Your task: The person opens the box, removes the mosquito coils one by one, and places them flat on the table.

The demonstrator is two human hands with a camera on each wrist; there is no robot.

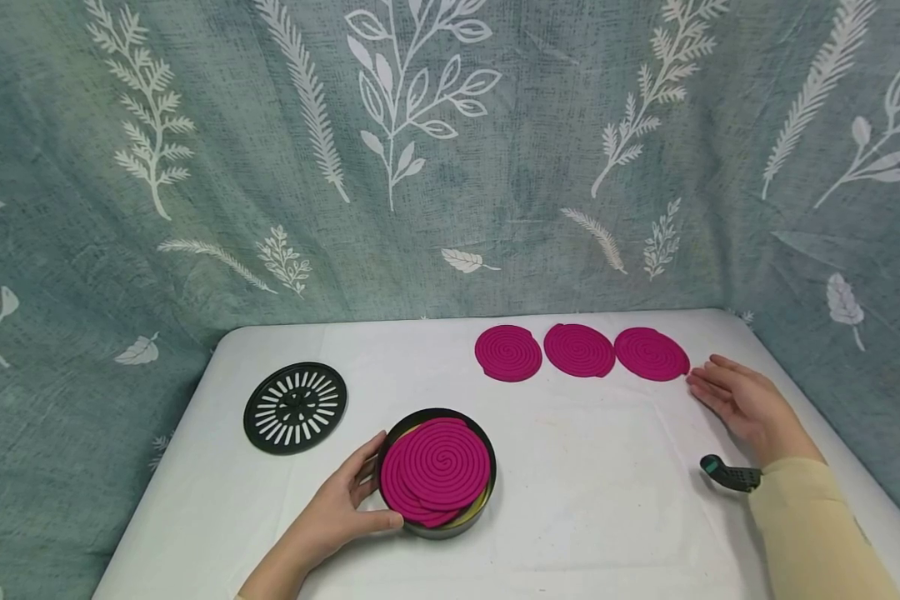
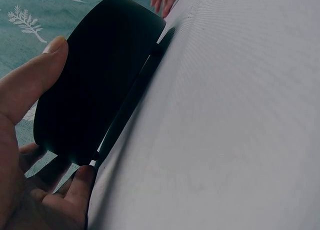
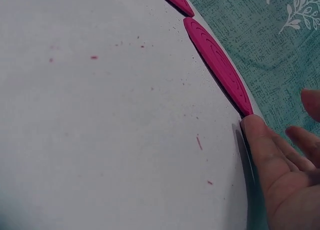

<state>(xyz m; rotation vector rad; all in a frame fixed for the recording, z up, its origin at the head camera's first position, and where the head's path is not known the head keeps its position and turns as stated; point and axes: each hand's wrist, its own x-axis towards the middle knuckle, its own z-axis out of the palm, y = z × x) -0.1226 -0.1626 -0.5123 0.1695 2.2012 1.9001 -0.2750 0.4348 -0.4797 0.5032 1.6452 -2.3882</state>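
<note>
The left hand (image 1: 337,508) curls its fingers round a tin (image 1: 450,531) of magenta spiral coils (image 1: 442,467); a separate coil (image 1: 651,354) lies just beyond the straight fingers of the right hand (image 1: 746,408).

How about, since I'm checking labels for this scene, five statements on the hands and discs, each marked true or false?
1. Three pink spiral discs lie in a row on the table. True.
2. The black slotted disc lies left of the round container. True.
3. The left hand grips the black slotted disc. False: it grips the round container.
4. More pink spiral discs lie in the round container. True.
5. The right hand is above the round container. False: its fingers are at the row's rightmost disc.
</note>
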